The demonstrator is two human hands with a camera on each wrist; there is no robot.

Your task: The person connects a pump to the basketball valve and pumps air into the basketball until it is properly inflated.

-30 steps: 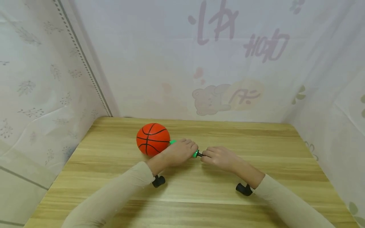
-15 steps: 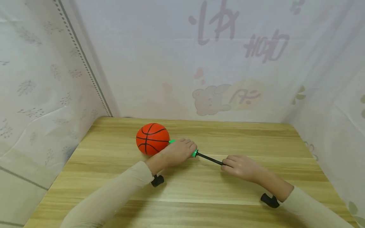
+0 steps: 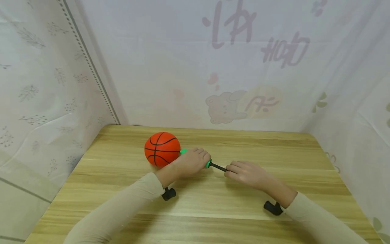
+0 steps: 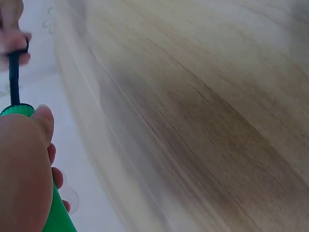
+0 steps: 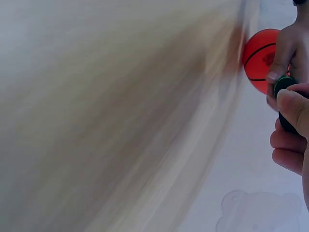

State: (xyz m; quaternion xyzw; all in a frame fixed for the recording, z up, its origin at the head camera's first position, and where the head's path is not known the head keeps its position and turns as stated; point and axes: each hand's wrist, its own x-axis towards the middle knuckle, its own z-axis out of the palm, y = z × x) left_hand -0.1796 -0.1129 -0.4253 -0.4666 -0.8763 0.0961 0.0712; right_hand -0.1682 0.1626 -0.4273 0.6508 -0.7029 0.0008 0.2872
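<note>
An orange-red toy basketball point(image 3: 163, 149) with black lines sits on the table, left of the hands. My left hand point(image 3: 192, 163) grips the green barrel of a hand pump point(image 4: 59, 215), whose green tip reaches the ball's right side. From the barrel's other end a black rod point(image 3: 218, 166) sticks out partway. My right hand point(image 3: 247, 174) holds the black handle at the rod's end, fingers curled round it in the right wrist view. Most of the barrel lies hidden under the left hand.
The wooden table point(image 3: 195, 206) reaches back to a pale printed cloth point(image 3: 170, 67), which also hangs at both sides. A black camera mount point(image 3: 169, 194) sits under the left wrist, another mount point(image 3: 273, 208) under the right.
The right hand has drawn the pump's rod out to the right, then pushed it partway back toward the barrel. The left hand and the basketball stay almost in place.
</note>
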